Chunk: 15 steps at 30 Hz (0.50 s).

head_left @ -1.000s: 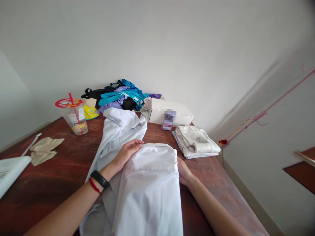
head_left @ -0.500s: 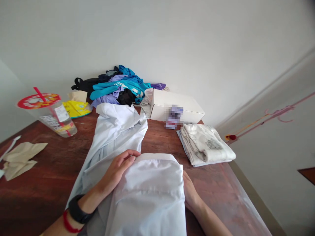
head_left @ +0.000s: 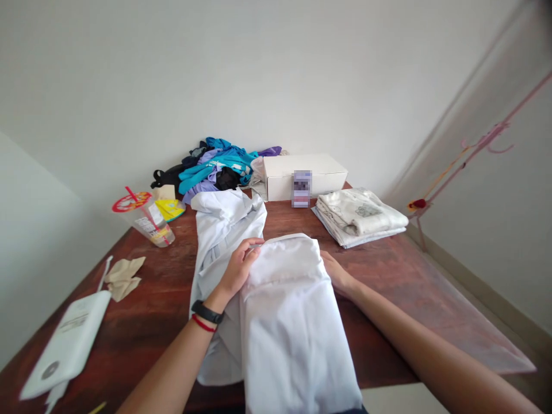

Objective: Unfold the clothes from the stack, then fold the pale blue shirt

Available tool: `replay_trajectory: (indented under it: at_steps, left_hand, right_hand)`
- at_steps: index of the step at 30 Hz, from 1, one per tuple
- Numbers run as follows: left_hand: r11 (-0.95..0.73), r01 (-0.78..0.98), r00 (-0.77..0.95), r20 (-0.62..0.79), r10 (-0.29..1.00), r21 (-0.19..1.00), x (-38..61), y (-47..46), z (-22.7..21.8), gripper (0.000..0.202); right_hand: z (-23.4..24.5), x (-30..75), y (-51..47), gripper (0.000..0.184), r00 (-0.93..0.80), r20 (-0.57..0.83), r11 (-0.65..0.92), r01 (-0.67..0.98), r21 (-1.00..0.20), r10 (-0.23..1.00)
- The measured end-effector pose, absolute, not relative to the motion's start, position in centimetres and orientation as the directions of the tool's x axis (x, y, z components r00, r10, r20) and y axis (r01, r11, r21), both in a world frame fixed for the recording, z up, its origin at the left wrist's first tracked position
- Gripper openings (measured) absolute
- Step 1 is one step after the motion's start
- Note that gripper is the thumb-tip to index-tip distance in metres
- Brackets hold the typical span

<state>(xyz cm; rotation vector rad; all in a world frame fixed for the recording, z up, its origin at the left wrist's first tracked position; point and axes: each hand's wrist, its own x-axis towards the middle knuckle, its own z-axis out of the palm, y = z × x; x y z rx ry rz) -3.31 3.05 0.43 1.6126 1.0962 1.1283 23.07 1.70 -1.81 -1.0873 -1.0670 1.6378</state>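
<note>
A white shirt lies lengthwise over the wooden table, its near part turned over in a long folded panel. The rest of the cloth is bunched to the left and reaches toward the back. My left hand, with a black band and a red cord at the wrist, pinches the panel's upper left corner between thumb and fingers. At the upper right edge is my right hand, closed on the cloth, its fingertips hidden behind the fabric.
Folded cloths are stacked at right, near a white box. Behind lies a heap of clothes. A tilted-looking plastic cup, crumpled napkin and white power bank are at left. A pink rack stands beyond the table's right side.
The view has shifted, so more of the table and power bank shows. Both hands keep their places at the panel's upper edges, and the cloth keeps nearly the same shape.
</note>
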Motion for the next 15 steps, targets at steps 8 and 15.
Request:
replay_trajectory:
  at_steps: [8,15]
  left_hand:
    - [-0.256,0.209,0.206,0.213,0.955,0.944,-3.6,3.3,0.6,0.033]
    - [-0.239,0.234,0.21,0.19,0.959,0.942,-3.4,3.2,1.0,0.036]
  right_hand:
    - [-1.2,22.9,2.1,0.034,-0.354,-0.174,-0.256,-0.2,-0.946,0.919]
    - [-0.7,23.2,2.2,0.038,-0.375,-0.174,-0.251,-0.168,-0.953,0.91]
